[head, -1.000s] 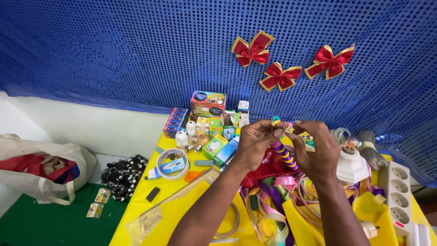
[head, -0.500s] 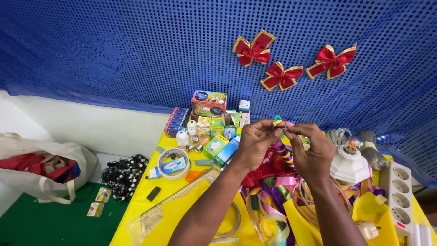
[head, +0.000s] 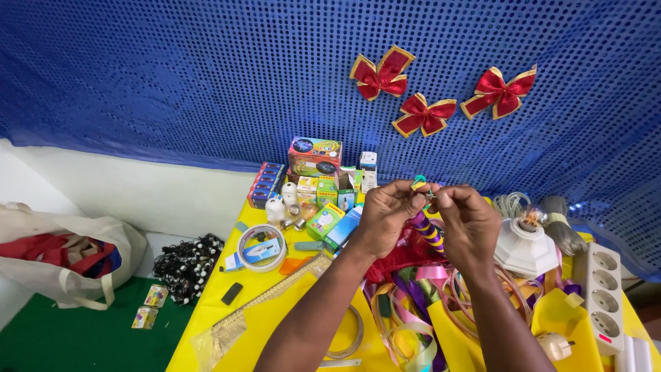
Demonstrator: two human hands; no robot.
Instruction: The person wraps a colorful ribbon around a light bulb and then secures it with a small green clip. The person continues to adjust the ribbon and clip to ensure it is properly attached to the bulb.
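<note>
Striped ribbon [head: 428, 231], purple and yellow, is pinched at its top between fingertips of left hand [head: 387, 215] and right hand [head: 468, 220], closed tight. Beneath lie loose ribbons [head: 406, 324] on a yellow table [head: 206, 310]; beyond, a blue sequinned backdrop [head: 206, 76] bearing red bows [head: 430, 89].

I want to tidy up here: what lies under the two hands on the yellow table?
Under the left hand and right hand lie red mesh and loose coloured ribbons on the yellow table. Anything beneath the pile is covered.
</note>
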